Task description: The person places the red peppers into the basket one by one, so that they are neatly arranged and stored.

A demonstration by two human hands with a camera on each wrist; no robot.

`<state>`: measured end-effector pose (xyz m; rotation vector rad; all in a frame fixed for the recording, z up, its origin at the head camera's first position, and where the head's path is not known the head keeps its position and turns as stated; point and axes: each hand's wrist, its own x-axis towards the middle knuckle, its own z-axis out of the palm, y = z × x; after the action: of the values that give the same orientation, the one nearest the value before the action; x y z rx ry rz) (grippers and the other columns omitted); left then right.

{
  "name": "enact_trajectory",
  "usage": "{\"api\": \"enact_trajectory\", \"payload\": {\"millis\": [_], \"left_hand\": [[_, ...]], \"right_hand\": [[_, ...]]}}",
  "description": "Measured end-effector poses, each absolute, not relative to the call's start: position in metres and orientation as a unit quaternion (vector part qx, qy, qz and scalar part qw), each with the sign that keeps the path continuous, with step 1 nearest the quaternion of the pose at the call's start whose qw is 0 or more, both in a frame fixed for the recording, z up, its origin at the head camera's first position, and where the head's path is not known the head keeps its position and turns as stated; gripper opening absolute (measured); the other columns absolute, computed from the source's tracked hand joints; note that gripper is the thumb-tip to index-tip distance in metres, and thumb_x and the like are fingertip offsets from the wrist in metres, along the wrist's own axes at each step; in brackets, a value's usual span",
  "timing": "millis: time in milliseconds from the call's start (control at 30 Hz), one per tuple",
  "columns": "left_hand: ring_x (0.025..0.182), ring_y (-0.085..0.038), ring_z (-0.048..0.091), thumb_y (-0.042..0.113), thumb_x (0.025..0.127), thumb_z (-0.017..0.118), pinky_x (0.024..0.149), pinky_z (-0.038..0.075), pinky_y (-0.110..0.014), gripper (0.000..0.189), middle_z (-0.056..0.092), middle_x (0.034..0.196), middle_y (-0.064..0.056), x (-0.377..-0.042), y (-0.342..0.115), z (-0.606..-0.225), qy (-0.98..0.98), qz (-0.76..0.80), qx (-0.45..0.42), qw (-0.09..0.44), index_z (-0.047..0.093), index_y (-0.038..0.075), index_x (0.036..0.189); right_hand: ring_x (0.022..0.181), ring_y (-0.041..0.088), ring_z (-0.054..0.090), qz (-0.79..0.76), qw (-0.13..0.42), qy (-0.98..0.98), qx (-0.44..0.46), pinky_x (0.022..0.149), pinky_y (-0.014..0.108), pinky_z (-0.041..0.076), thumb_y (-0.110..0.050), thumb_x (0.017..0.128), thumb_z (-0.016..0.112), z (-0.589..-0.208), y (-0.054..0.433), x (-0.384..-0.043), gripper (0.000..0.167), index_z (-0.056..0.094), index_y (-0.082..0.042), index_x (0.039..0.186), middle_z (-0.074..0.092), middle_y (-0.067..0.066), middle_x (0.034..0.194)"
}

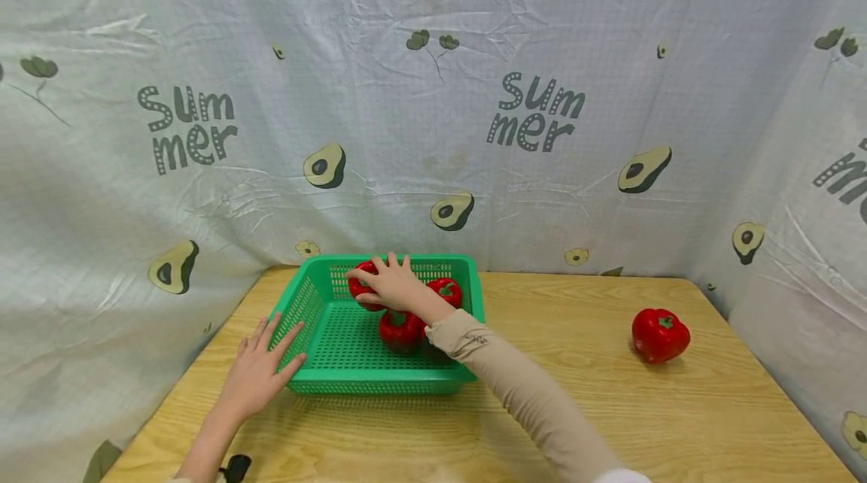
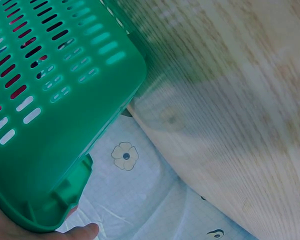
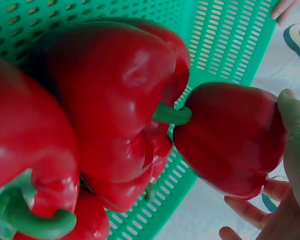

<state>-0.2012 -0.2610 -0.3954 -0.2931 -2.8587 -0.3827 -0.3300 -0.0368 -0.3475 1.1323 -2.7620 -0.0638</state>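
My right hand point(image 1: 396, 286) grips a red bell pepper point(image 3: 230, 140) over the back left part of a green slotted basket point(image 1: 379, 375). In the right wrist view, thumb and fingers pinch the pepper from one end. Other red bell peppers point(image 1: 400, 331) lie grouped in the basket's right half, some partly hidden by my right forearm. One of them shows a curled green stem point(image 3: 40, 220) in the right wrist view. My left hand point(image 1: 256, 366), its fingers spread, touches the basket's left rim. The left wrist view shows only a little of it, at the basket's corner.
A single red bell pepper point(image 1: 660, 336) sits at the right side of the wooden table point(image 1: 569, 363). Behind and along the sides hangs a pale curtain point(image 1: 386, 129) printed with avocados and lettering. A small black object point(image 1: 235, 468) shows near my left wrist.
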Motion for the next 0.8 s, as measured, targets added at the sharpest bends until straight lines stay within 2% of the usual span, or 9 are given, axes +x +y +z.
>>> {"api": "enact_trajectory", "payload": {"millis": [200, 467, 800], "left_hand": [[0.128, -0.049, 0.021, 0.036, 0.088, 0.051, 0.095, 0.019, -0.069, 0.052, 0.025, 0.141, -0.028, -0.200, -0.260, -0.395, -0.979, -0.129, -0.099, 0.125, 0.044, 0.009, 0.132], [0.129, -0.048, 0.021, 0.037, 0.088, 0.050, 0.095, 0.019, -0.069, 0.052, 0.025, 0.141, -0.028, -0.201, -0.260, -0.396, -0.981, -0.125, -0.094, 0.118, 0.044, 0.010, 0.132], [0.129, -0.048, 0.021, 0.038, 0.088, 0.050, 0.095, 0.020, -0.069, 0.052, 0.025, 0.141, -0.027, -0.202, -0.260, -0.395, -0.981, -0.124, -0.093, 0.119, 0.044, 0.010, 0.132]], "right_hand": [[0.113, 0.028, 0.037, -0.012, 0.062, -0.920, 0.388, 0.091, 0.045, 0.032, -0.047, 0.091, 0.034, -0.352, -0.045, -0.334, 0.040, 0.037, -0.043, 0.131, 0.039, 0.008, 0.129], [0.112, 0.027, 0.038, -0.035, 0.041, -0.919, 0.391, 0.083, 0.037, 0.035, -0.048, 0.091, 0.033, -0.361, -0.055, -0.338, 0.037, 0.039, -0.048, 0.127, 0.038, 0.008, 0.130], [0.112, 0.029, 0.038, -0.047, 0.021, -0.915, 0.401, 0.089, 0.041, 0.035, -0.042, 0.087, 0.049, -0.366, -0.061, -0.338, 0.036, 0.044, -0.045, 0.123, 0.037, 0.010, 0.131]]}}
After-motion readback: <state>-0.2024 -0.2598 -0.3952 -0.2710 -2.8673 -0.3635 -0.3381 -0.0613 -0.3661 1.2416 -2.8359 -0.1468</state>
